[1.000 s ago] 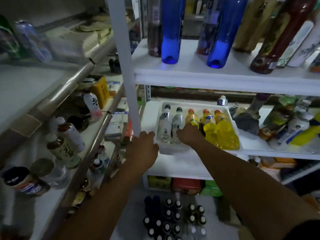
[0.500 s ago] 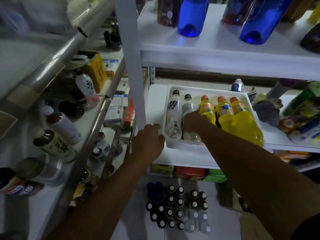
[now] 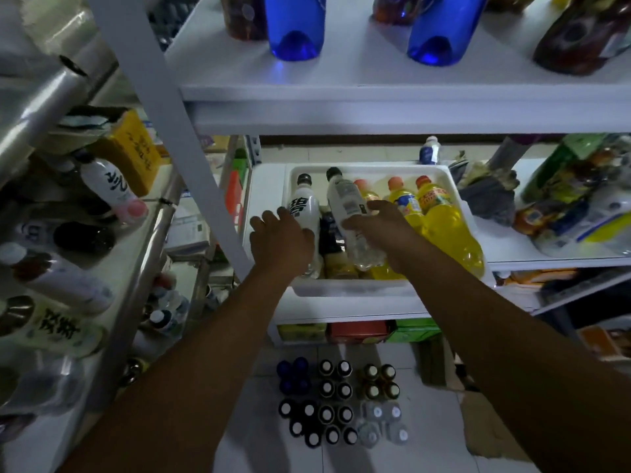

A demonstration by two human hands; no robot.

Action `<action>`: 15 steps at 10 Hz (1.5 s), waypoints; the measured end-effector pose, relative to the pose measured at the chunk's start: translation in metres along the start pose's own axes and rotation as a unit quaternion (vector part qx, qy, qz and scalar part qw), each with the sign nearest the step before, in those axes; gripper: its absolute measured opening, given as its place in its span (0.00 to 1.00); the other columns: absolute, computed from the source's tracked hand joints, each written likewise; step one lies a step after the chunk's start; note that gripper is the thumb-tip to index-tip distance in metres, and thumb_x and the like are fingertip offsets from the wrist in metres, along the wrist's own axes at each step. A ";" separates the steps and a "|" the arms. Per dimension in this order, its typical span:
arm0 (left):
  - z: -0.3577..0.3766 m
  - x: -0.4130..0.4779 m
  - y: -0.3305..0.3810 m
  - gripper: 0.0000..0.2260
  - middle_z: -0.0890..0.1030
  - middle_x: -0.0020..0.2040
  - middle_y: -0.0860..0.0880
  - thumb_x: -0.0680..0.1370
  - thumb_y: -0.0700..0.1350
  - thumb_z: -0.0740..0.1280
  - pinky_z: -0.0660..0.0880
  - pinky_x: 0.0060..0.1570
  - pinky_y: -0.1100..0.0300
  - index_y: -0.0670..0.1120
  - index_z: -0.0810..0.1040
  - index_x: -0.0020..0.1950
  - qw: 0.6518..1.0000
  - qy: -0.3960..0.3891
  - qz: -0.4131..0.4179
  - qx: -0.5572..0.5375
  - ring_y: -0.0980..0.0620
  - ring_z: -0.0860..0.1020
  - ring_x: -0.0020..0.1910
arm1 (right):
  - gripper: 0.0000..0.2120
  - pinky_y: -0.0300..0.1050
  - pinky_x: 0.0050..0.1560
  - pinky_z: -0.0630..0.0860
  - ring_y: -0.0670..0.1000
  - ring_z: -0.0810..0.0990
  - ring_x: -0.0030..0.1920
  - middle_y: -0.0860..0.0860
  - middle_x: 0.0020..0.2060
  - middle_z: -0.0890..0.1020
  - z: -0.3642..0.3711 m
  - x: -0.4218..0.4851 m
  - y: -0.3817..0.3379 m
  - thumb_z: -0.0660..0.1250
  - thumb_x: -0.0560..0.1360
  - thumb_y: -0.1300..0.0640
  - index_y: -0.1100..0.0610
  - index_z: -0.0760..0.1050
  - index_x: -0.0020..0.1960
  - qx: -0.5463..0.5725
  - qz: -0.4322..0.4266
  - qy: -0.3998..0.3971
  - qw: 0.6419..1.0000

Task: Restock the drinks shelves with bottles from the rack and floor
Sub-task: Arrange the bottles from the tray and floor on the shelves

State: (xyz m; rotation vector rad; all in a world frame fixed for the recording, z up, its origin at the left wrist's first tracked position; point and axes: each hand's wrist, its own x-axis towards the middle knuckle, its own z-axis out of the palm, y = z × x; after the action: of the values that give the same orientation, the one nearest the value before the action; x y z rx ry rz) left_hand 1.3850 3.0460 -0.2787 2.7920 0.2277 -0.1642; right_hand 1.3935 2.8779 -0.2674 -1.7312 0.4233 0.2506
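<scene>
A white tray (image 3: pixel 450 186) on the middle white shelf (image 3: pixel 341 308) holds lying bottles. My right hand (image 3: pixel 379 227) grips a clear bottle with a black cap (image 3: pixel 345 199), lifted and tilted above the tray. My left hand (image 3: pixel 280 240) rests on a white bottle with black lettering (image 3: pixel 302 206) at the tray's left side; how firmly it grips I cannot tell. Yellow drink bottles with orange caps (image 3: pixel 440 216) lie at the tray's right. A dark-labelled bottle (image 3: pixel 329 233) shows between my hands. Several capped bottles (image 3: pixel 327 404) stand on the floor below.
Blue bottles (image 3: pixel 293 25) and dark ones stand on the upper shelf. A metal rack (image 3: pixel 150 240) at left carries lying bottles (image 3: pixel 112 189) and a yellow box (image 3: pixel 136 148). A white upright post (image 3: pixel 177 138) runs between rack and shelves. Gloves and packets lie right of the tray.
My right hand has lifted the clear bottle up from the tray. My left hand moved from the tray's left rim onto the white lettered bottle. The camera has tilted down and closer.
</scene>
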 end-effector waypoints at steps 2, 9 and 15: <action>0.032 0.015 0.025 0.32 0.65 0.69 0.38 0.79 0.58 0.58 0.61 0.65 0.46 0.37 0.59 0.75 0.997 0.041 0.006 0.059 0.39 0.64 0.67 | 0.22 0.48 0.45 0.82 0.57 0.85 0.46 0.61 0.52 0.84 -0.056 -0.049 0.020 0.68 0.71 0.54 0.61 0.76 0.63 0.378 0.101 -0.172 0.904; 0.055 0.020 0.048 0.20 0.79 0.55 0.40 0.73 0.42 0.73 0.72 0.45 0.60 0.37 0.75 0.63 0.922 -0.140 -0.097 -0.347 0.46 0.76 0.47 | 0.34 0.47 0.44 0.81 0.56 0.86 0.47 0.61 0.56 0.83 -0.075 -0.110 0.077 0.79 0.63 0.43 0.59 0.80 0.64 0.414 0.065 -0.379 0.825; -0.020 -0.097 0.043 0.19 0.83 0.51 0.37 0.69 0.37 0.77 0.81 0.48 0.43 0.37 0.80 0.58 0.791 -0.181 -0.071 -0.580 0.38 0.82 0.47 | 0.27 0.49 0.35 0.81 0.56 0.83 0.35 0.59 0.39 0.83 -0.085 -0.181 0.052 0.75 0.65 0.44 0.62 0.78 0.55 0.289 0.074 -0.182 0.937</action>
State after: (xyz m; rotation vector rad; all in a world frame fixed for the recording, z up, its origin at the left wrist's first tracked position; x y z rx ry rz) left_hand 1.2989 2.9997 -0.2327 1.4706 0.3029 -0.4197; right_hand 1.2019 2.8121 -0.2254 -1.0471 0.3120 0.4925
